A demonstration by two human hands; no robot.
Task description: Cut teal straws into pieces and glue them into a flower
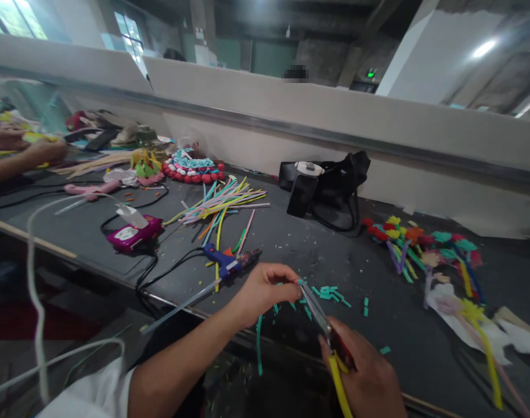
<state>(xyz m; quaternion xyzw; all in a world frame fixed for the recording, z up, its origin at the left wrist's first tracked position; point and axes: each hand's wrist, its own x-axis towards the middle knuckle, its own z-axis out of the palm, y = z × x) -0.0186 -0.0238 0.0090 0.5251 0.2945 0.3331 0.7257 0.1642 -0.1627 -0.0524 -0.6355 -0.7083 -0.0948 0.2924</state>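
Note:
My left hand [269, 290] pinches a thin teal strip [259, 345], probably a chenille stem, whose long end hangs below the table edge. In my right hand [364, 371] is a pair of scissors [317, 310] with yellow handles, gripped so that the metal blades point up and left. Their tips meet the teal strip at my left fingertips; whether the blades are fully closed is hard to see. Short teal pieces [330, 293] lie scattered on the dark table around the blades. Just left of my left hand rests a blue glue gun [225, 262].
Colourful stems [230, 200] lie piled behind the glue gun. A magenta power box [134, 233] with cables sits left. At the back are a black bag [347, 180] and phone [302, 194]; chenille flowers [421, 241] lie right. Another person's hands [44, 152] work at far left.

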